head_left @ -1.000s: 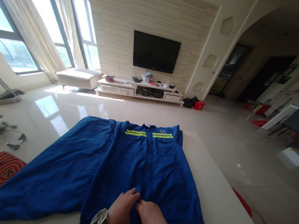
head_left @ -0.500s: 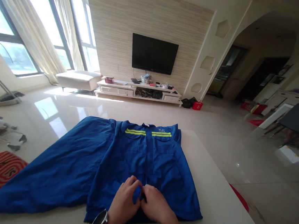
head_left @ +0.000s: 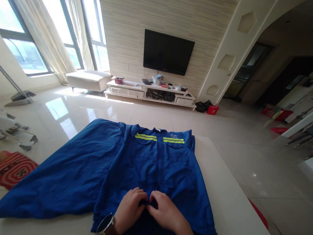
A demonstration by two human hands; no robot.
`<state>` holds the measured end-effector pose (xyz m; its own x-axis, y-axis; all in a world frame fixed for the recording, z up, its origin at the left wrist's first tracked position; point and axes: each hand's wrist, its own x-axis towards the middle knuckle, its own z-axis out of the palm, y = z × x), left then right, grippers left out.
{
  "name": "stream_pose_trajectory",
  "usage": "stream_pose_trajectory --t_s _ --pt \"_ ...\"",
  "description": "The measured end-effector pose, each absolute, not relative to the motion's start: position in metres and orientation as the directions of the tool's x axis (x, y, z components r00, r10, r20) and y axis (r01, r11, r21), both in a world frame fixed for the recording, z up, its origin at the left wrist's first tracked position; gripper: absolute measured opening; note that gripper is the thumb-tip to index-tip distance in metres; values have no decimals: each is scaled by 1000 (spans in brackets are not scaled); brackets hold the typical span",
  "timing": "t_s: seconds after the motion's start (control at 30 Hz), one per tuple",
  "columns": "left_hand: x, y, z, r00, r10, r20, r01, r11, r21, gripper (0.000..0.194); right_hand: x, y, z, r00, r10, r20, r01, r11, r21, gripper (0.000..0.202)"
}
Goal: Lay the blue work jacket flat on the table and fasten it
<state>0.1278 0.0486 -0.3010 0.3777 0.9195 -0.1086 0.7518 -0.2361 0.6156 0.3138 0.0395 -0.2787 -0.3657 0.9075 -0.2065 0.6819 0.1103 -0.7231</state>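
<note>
Compared with a second ago, both hands are sitting a little higher up the front of the blue work jacket [head_left: 152, 168], and more of the hem is now showing below them. The left hand [head_left: 129, 211], with a wristwatch [head_left: 105, 225] on its wrist, and the right hand [head_left: 167, 212] are meeting at the centre placket near the hem, fingers curled and pinching the cloth where the two front panels join; whether a button is between the fingertips cannot be told. The jacket is lying flat, front up, on the white table [head_left: 235, 219], collar pointing away from the person. One sleeve is spreading out wide to the left, over the table edge. Two yellow-green reflective stripes [head_left: 159, 138] are running across the chest above the pockets. Beyond the table, a television [head_left: 167, 52] is hanging on the wall over a low cabinet [head_left: 150, 94].
</note>
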Motion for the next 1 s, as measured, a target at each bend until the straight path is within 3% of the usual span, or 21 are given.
stream_pose_trajectory --t_s 0.27,0.37,0.53,0.73,1.0 --pt "125 44 -298 370 923 -107 749 -228 622 23 313 32 -280 -401 902 -159 620 140 -772 12" --pt "125 44 -298 399 908 -132 754 -242 611 20 313 31 -284 -404 896 -183 645 137 -752 7" --pt "123 49 -303 510 849 -137 718 -332 612 21 313 29 -290 -447 880 -163 638 186 -747 19" --pt "126 56 -300 563 815 -137 692 -374 617 26 315 32 -296 -468 852 -235 694 190 -694 23" --pt "125 56 -295 559 819 -126 678 -365 638 27 311 29 -292 -452 874 -181 743 256 -618 22"
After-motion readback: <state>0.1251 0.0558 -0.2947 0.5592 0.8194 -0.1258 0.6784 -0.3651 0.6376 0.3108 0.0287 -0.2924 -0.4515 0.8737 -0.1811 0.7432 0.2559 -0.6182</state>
